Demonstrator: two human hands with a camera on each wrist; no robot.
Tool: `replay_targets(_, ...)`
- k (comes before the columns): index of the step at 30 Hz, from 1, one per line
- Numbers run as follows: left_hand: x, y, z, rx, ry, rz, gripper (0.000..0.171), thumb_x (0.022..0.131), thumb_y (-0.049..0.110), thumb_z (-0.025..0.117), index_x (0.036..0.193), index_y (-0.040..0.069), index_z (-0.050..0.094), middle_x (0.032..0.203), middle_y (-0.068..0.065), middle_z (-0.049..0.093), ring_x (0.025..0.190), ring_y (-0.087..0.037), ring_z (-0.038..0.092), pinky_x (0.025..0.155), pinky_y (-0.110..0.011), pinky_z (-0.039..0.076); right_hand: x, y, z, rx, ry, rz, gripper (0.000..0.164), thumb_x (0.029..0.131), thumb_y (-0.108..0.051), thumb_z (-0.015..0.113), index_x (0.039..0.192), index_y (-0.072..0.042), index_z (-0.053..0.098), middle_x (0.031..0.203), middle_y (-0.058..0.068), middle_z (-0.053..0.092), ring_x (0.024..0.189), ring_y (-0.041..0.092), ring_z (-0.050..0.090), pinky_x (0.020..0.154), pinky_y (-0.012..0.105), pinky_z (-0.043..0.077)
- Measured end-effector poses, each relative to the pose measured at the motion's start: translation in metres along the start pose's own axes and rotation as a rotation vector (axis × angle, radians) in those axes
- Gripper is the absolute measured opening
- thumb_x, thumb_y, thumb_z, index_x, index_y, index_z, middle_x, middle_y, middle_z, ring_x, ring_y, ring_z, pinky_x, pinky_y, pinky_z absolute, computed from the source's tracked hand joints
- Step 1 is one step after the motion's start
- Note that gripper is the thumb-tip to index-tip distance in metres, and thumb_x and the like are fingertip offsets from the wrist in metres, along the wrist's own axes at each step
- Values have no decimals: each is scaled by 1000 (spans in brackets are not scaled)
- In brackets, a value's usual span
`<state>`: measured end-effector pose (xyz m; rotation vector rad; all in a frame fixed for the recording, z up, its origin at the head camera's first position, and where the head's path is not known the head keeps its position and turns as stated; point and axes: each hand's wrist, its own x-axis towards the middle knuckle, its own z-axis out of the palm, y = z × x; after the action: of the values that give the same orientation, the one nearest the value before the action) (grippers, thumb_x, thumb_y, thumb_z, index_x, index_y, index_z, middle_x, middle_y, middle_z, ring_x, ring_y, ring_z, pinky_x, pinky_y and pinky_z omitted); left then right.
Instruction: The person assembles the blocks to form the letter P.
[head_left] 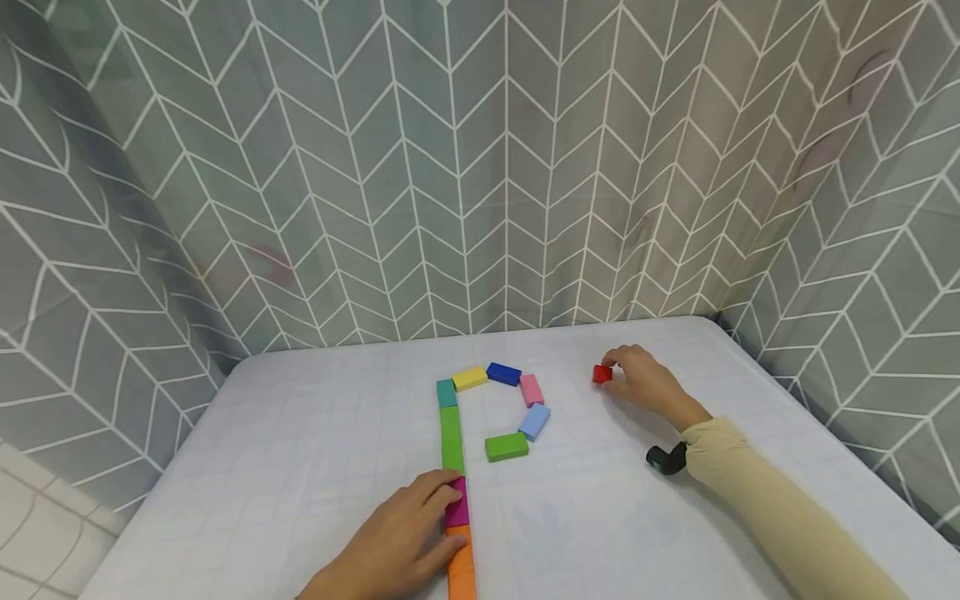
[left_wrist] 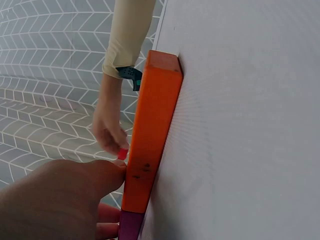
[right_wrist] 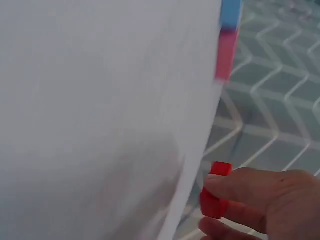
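Observation:
Pinched between the thumb and fingers of my right hand (head_left: 647, 382) is a small red block (head_left: 602, 374), at the right rear of the table. The right wrist view shows the thumb across the same red block (right_wrist: 212, 206). My left hand (head_left: 397, 533) rests against a straight row of blocks, its fingers touching a magenta block (head_left: 457, 510) and its thumb at an orange block (head_left: 461, 567). Farther along the row are a green block (head_left: 452, 440) and a teal block (head_left: 447, 393). In the left wrist view, the thumb touches the side of the orange block (left_wrist: 152, 130).
From the row's far end, yellow (head_left: 470, 378), dark blue (head_left: 503, 374), pink (head_left: 532, 390), light blue (head_left: 535, 422) and green (head_left: 507, 447) blocks curve round to the right. A white cloth covers the table (head_left: 300, 433). Patterned curtains (head_left: 480, 167) hang behind and at both sides.

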<state>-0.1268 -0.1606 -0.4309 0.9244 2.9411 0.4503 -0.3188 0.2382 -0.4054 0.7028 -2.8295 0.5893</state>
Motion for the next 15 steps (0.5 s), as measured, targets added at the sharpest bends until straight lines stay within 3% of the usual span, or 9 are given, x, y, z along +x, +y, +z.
replay_targets(4,-1,0,0,0,-2,-3,57,101,59,60,141,18,59,152,1,47,125,-15,52,101,-42,52,2,-53,15,95,36,-118,25,87,-7,82,110,-3,73,116,15,67,114,38,57,97,58,50)
replay_targets(9,-1,0,1,2,22,9,58,102,59,57,141,17,59,152,1,47,125,-15,53,101,-42,53,4,-123,37,173,-57,-303,22,90,-13,81,110,-9,73,124,10,64,121,31,55,103,51,50)
replay_targets(12,-2,-1,3,-2,62,38,55,103,57,57,140,16,59,152,0,47,124,-16,54,100,-41,53,5,-149,50,160,-97,-349,21,91,-16,80,109,-10,73,123,7,64,119,26,54,100,42,52)
replay_targets(15,-2,-1,5,-3,79,58,54,103,56,57,139,16,59,152,0,46,124,-16,54,99,-41,54,6,-161,62,137,-127,-352,20,89,-16,82,106,-10,73,121,5,64,118,23,54,97,35,53)
